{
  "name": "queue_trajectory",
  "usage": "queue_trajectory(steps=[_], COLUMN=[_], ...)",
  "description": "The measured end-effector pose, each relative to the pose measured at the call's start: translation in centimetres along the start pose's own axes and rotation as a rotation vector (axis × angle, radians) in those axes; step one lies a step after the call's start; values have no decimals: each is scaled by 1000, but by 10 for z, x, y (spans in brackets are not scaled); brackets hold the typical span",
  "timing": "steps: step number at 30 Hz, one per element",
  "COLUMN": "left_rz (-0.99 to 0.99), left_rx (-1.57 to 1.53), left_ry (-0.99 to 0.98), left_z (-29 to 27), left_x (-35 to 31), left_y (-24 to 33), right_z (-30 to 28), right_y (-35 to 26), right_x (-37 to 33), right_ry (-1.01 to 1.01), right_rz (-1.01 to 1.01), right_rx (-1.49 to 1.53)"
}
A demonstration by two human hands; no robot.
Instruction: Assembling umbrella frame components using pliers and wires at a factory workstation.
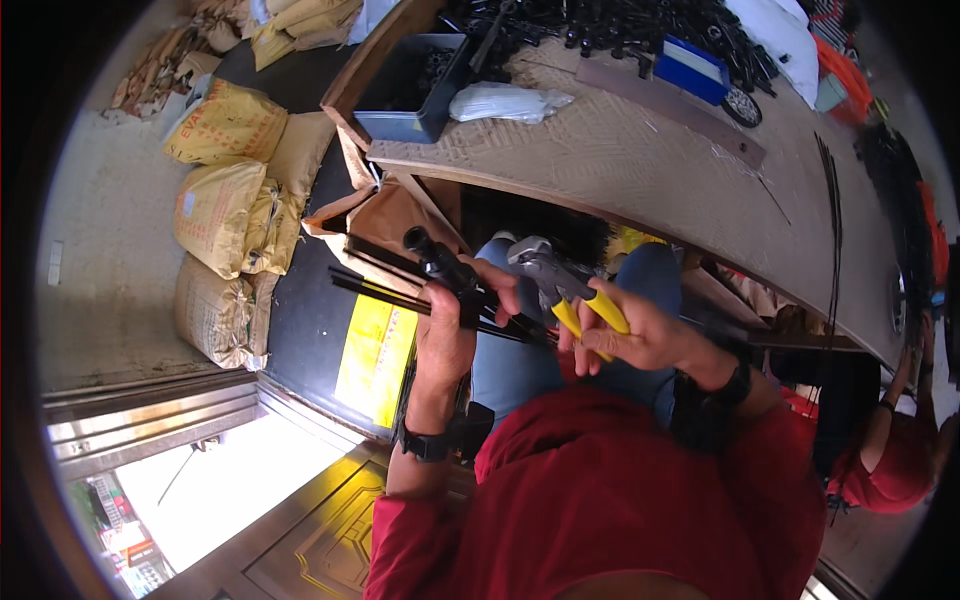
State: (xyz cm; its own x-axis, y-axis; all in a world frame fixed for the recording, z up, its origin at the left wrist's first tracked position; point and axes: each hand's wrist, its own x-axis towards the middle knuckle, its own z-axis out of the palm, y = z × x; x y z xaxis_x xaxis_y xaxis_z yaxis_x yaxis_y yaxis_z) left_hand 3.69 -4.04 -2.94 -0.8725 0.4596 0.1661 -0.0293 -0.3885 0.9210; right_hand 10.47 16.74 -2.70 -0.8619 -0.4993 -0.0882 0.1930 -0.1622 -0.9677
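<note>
Over my lap, my left hand (446, 338) is wrapped round a black tubular part (438, 260) with a flared round end. Several thin black rods or cable ties (376, 290) stick out to the left of the same hand. Close by on the right, my right hand (645, 330) grips pliers (545, 272) with a grey metal head and yellow handles. The pliers' head points up and to the left, beside the black part. Whether its jaws touch anything cannot be made out.
Ahead stands a worktable (620, 160) with a pile of black parts (620, 25), a grey bin (415, 90), a blue box (692, 70) and a clear plastic bag (508, 102). Stacked sacks (222, 215) stand left. Another person in red (890, 460) sits at right.
</note>
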Motion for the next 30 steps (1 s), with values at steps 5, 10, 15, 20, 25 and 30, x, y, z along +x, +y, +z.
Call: queue_trajectory(steps=[5,10,15,20,25,30], left_rz=[-49,-121,-84,-82,-60,244], left_rx=[74,133,139,277,405,370], left_ry=[72,134,92,191,223,373], left_z=[9,9,14,22,20,5], left_x=[-4,-13,-14,-14,-13,0], left_y=[3,2,6,10,9,-3], right_z=[-10,-10,-9,-6,1,-62], right_y=[-75,-81,-79,-38,-4,-27], right_x=[-7,-6,-6,-4,-3,6], right_ry=[-61,-95,-104,-32,130,536], right_rz=[101,119,91,-215,-231,-364], right_rx=[-545,-642,-685,-975,-756,-915])
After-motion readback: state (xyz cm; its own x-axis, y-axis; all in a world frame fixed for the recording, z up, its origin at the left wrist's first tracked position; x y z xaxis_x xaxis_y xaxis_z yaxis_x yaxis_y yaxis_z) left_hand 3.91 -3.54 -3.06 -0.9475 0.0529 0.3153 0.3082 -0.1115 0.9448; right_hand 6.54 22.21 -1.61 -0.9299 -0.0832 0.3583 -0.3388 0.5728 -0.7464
